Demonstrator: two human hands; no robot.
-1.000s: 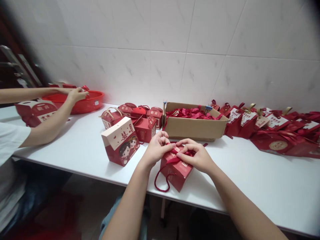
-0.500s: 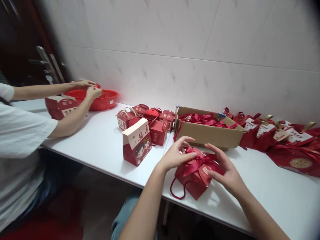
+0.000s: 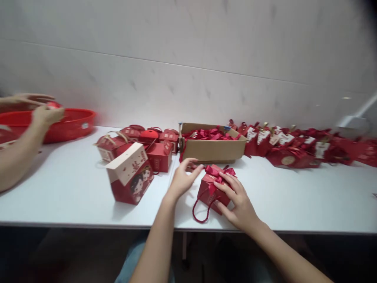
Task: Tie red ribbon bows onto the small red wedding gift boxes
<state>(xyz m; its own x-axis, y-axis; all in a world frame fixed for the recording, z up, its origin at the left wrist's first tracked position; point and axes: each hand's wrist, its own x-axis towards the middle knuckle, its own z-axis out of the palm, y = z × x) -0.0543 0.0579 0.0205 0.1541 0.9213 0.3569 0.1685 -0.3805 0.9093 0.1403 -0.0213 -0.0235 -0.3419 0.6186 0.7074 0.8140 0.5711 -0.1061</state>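
A small red gift box [image 3: 204, 182] with a dark red ribbon bow [image 3: 212, 173] on its top stands near the table's front edge. Its twisted cord handle [image 3: 200, 221] hangs in a loop over the front onto the table. My right hand [image 3: 237, 202] grips the box from the right, its fingers over the top by the bow and against the front face. Just left of the box, my left hand [image 3: 184, 179] is raised with thumb and fingers apart, holding nothing.
A cardboard box [image 3: 215, 152] of red ribbons stands behind. Right of it are several finished-looking red gift bags [image 3: 291, 157]. At left stand a cream-topped red box [image 3: 131, 175] and several red boxes [image 3: 160, 157]. A co-worker's hands [image 3: 47, 116] hold something red over a red basin [image 3: 79, 129].
My view has swung right. My left hand has come off the bow and moved left of the box. My right hand has shifted onto the box's top and front, and the box has turned.
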